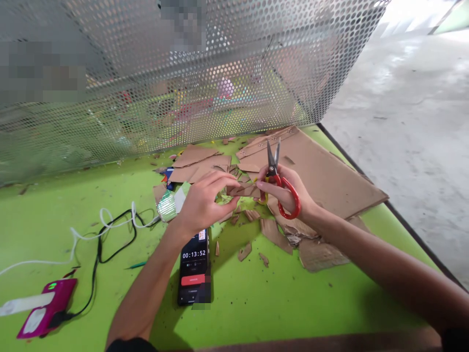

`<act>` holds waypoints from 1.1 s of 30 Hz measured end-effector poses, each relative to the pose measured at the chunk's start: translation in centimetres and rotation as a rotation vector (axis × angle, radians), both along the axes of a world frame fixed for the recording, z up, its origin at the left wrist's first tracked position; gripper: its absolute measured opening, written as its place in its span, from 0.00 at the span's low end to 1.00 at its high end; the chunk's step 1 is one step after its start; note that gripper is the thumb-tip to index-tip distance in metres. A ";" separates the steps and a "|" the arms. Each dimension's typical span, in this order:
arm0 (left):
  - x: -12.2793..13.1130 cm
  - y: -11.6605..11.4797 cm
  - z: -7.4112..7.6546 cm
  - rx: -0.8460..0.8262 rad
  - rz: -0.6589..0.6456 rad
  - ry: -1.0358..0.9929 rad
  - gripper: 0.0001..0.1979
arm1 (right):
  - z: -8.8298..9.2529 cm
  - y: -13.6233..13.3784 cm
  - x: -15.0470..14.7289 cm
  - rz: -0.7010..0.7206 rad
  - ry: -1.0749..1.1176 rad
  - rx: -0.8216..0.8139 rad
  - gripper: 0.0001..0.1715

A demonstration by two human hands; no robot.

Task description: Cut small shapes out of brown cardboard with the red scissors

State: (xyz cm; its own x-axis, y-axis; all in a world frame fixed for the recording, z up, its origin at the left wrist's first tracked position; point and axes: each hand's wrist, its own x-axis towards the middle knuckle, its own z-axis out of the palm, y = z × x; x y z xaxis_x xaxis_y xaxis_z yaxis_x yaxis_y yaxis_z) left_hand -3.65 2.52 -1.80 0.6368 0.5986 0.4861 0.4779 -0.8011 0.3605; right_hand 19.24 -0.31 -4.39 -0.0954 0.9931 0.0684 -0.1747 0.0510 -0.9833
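Between my two hands is a small strip of brown cardboard (pixel 244 189). My left hand (pixel 207 200) pinches its left end between thumb and fingers. The strip's right end meets the fingertips of my right hand (pixel 289 188), which also carries a pair of scissors (pixel 287 208) with red handles. The scissors' blades point up and away from me, slightly apart, and no cardboard lies between them. Below my hands, several cardboard scraps (pixel 252 215) are scattered on the green table (pixel 242 308).
A large cardboard sheet (pixel 330 181) lies at the right, with smaller pieces (pixel 196 156) further left. A phone (pixel 194 274) showing a timer lies near my left forearm. Cables (pixel 98 244) run to a magenta device (pixel 51 308). A perforated metal screen (pixel 220 88) rises behind the table.
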 end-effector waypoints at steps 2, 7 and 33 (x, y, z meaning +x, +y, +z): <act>0.0 0.0 0.0 -0.002 -0.009 -0.009 0.12 | 0.0 0.1 0.1 -0.003 0.017 0.007 0.14; 0.2 -0.2 0.2 0.012 -0.031 -0.027 0.10 | 0.1 0.2 0.3 -0.008 0.038 0.027 0.15; 0.5 -0.4 0.3 0.155 -0.004 -0.015 0.09 | 0.9 -0.2 0.2 0.061 0.055 -0.007 0.13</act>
